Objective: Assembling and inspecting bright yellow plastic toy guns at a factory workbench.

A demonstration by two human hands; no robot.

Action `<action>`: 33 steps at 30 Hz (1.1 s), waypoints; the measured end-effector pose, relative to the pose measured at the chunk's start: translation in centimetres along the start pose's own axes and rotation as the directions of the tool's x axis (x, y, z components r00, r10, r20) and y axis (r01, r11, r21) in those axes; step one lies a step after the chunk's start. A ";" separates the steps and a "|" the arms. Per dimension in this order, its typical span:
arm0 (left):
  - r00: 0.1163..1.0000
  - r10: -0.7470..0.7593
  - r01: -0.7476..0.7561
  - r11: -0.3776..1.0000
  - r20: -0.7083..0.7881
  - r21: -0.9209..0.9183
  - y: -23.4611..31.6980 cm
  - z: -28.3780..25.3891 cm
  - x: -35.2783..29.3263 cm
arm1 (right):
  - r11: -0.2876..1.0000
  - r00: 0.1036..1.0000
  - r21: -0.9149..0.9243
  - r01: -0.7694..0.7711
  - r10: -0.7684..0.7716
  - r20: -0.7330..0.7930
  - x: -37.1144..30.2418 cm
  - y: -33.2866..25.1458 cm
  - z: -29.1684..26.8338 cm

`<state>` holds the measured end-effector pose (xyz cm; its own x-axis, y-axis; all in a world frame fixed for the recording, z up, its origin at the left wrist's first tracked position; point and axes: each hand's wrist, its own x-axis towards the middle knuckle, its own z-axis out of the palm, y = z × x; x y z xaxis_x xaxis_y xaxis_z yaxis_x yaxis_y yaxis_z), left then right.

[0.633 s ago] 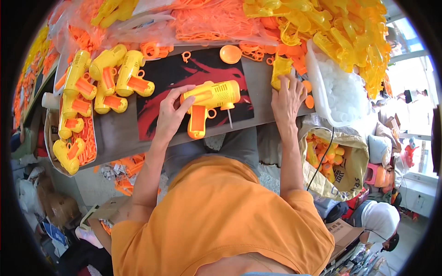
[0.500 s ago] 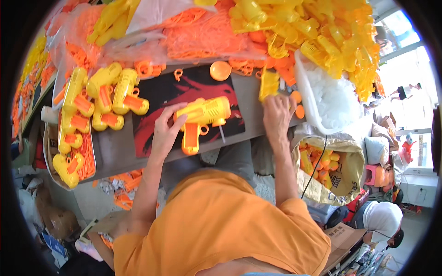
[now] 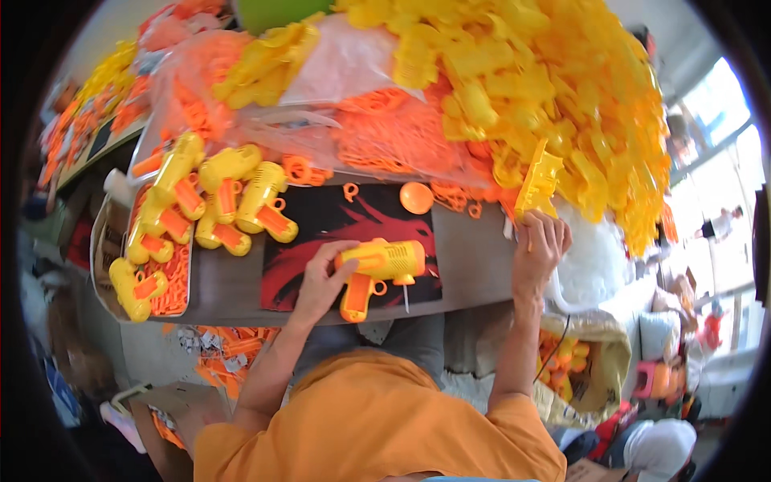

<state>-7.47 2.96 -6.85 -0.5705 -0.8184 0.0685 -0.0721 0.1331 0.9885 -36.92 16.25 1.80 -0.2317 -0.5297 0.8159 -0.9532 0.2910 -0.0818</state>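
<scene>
Two bare hands work at a dark table point(image 3: 474, 269), one on a yellow-and-orange toy gun point(image 3: 387, 262) and the other on a yellow molded part point(image 3: 540, 181). The left hand point(image 3: 321, 281) grips the toy by its rear end, thumb and fingers around the body, just as it did half a second ago. The toy's muzzle points right and its grip faces the person, above the near part of a black mat point(image 3: 325, 221) with a red design; whether it touches the mat cannot be told.

More has changed at right. Earlier, the right hand point(image 3: 541, 249) reached down to the yellow part beside the loose orange pieces; now its fingers are closed on the lower end, and the part stands nearly upright, farther right, before the heaped yellow parts point(image 3: 562, 96) and near a tub of whitish pieces point(image 3: 594, 257).

The view has tilted up, bringing more of the heap and a green object point(image 3: 281, 12) into sight. Finished-looking yellow toys point(image 3: 265, 201) lie grouped at left, and an orange cup point(image 3: 417, 198) and small orange ring point(image 3: 350, 191) sit along the mat's far edge, unmoved.
</scene>
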 end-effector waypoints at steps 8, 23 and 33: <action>0.999 0.008 -0.009 1.000 -0.042 -0.024 -0.2 0.5 -1.1 | 0.898 0.921 0.206 0.389 -0.386 -0.057 12.7 -6.8 8.4; 0.995 0.036 -0.046 0.993 -0.091 -0.111 -1.7 0.8 -0.2 | 0.628 0.778 0.469 -0.621 0.423 0.463 5.2 2.4 3.7; 0.999 -0.029 0.026 0.996 -0.028 -0.087 -0.7 0.7 -0.3 | 0.909 0.799 -0.269 -0.317 0.409 0.441 -9.4 4.3 4.4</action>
<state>-7.78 3.51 -7.62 -0.5451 -0.8372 0.0441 -0.0158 0.0628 0.9979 -39.70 18.99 -8.73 -0.6607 -0.6555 0.3657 -0.7412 0.6469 -0.1794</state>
